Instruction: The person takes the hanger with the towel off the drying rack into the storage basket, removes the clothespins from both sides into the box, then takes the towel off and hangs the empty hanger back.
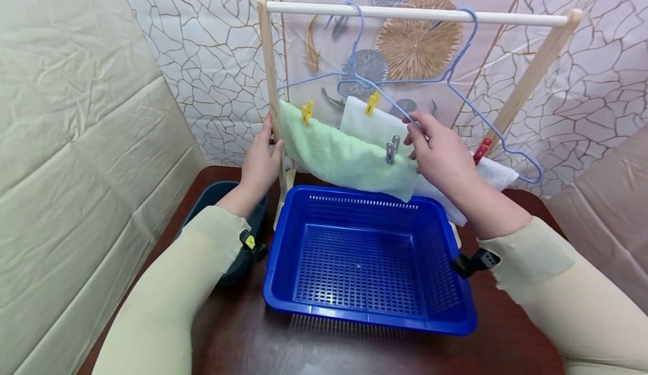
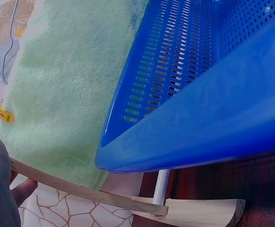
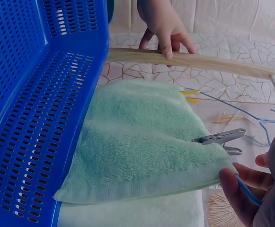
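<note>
My left hand [image 1: 261,160] grips the left wooden post [image 3: 213,63] of a small drying rack, thumb on one side and fingers on the other. My right hand [image 1: 440,150] pinches the lower right part of a blue clothes hanger [image 1: 377,86], beside the corner of a pale green towel [image 1: 339,153]. That towel hangs from the hanger, with a yellow clothespin [image 1: 306,113] at its left and a grey clothespin [image 3: 220,137] near its right end. Behind it, a white towel [image 1: 356,117] hangs on a second blue hanger [image 1: 468,102] with another yellow clothespin [image 1: 372,103] and a red clothespin [image 1: 482,150].
A blue perforated basket [image 1: 369,317] stands on the dark wooden table [image 1: 243,330] in front of the rack. Left of it, partly behind my left arm, is a dark teal basin [image 1: 215,191]. The rack's white top bar [image 1: 410,12] carries both hangers.
</note>
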Demonstrator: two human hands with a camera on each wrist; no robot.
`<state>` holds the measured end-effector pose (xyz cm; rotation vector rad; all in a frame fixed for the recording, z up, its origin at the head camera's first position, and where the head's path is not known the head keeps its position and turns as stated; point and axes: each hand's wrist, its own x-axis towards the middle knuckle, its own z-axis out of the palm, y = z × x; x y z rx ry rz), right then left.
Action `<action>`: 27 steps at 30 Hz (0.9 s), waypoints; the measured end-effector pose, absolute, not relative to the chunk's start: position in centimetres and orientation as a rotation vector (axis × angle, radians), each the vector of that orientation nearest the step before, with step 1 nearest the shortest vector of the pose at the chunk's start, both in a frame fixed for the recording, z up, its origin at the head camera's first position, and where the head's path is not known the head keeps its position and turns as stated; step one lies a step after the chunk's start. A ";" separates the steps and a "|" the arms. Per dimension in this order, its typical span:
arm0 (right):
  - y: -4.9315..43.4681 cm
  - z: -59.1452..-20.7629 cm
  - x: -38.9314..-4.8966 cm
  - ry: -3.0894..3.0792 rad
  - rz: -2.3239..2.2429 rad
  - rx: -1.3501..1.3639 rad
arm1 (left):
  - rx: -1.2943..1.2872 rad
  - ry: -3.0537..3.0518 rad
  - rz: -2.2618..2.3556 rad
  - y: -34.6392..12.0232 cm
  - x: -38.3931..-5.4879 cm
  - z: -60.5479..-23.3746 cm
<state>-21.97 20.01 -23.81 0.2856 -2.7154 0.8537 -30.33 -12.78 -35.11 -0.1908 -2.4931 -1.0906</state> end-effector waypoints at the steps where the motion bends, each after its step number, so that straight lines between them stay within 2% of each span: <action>1: 20.0 -23.8 -21.9 -2.703 0.876 0.289 | -0.188 -2.493 -1.090 -12.8 -30.3 -35.1; 17: 20.6 -22.4 -20.6 -2.528 1.076 0.265 | -0.230 -2.472 -1.075 -12.6 -30.6 -35.2; 27: 21.8 -23.9 -18.7 -2.513 1.101 0.280 | -0.198 -2.486 -1.084 -12.7 -30.4 -35.1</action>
